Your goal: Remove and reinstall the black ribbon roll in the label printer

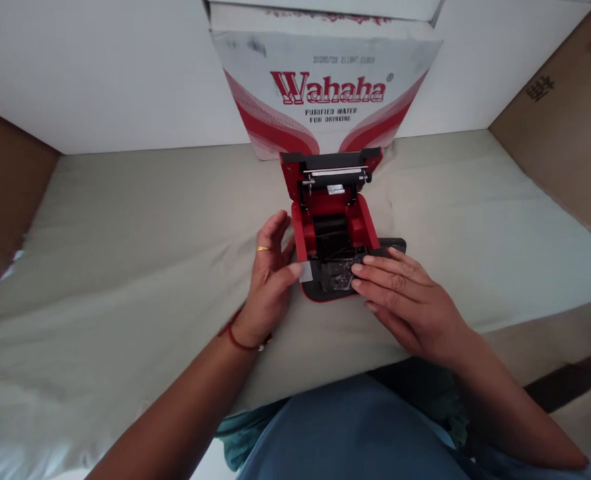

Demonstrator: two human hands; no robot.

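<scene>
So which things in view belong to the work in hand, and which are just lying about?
Part of the work, by the look of it:
red and black device, under the right hand and beside the left hand
its raised lid
small pale piece at the left thumb

Probably just about:
Wahaha box behind
brown carton at right

A red-and-black, box-shaped device (pixel 358 223) sits open mid-view, its lid (pixel 333 160) raised at twelve o'clock with a black roller (pixel 338 179) exposed; a pale grey patch (pixel 306 271) lies at eight o'clock.
</scene>
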